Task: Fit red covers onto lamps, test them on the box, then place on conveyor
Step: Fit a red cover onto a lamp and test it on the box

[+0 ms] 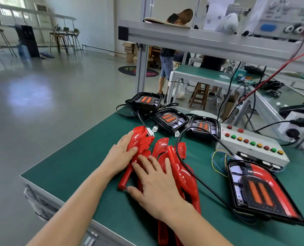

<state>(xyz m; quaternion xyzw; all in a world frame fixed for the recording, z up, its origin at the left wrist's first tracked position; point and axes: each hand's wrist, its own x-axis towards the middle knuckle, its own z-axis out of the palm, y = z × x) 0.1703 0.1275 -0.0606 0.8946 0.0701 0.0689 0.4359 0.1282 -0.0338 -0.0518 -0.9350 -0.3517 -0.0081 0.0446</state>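
Several red covers (181,176) lie in a loose pile on the green table (87,157). My left hand (121,153) rests with straight fingers on the far-left cover (138,137). Beside it, my right hand (156,185) lies flat on the pile's middle, fingers spread. Three black lamps without covers (167,118) sit in a row at the table's far edge, cables trailing. A lamp with a red cover fitted (261,190) lies at the right, wired toward the white test box (250,144) with coloured buttons.
A black cable (201,181) runs across the pile toward the covered lamp. An aluminium frame post (142,68) and a shelf with a power supply (286,16) stand behind. People work at another bench beyond. A power strip (296,125) sits at the far right.
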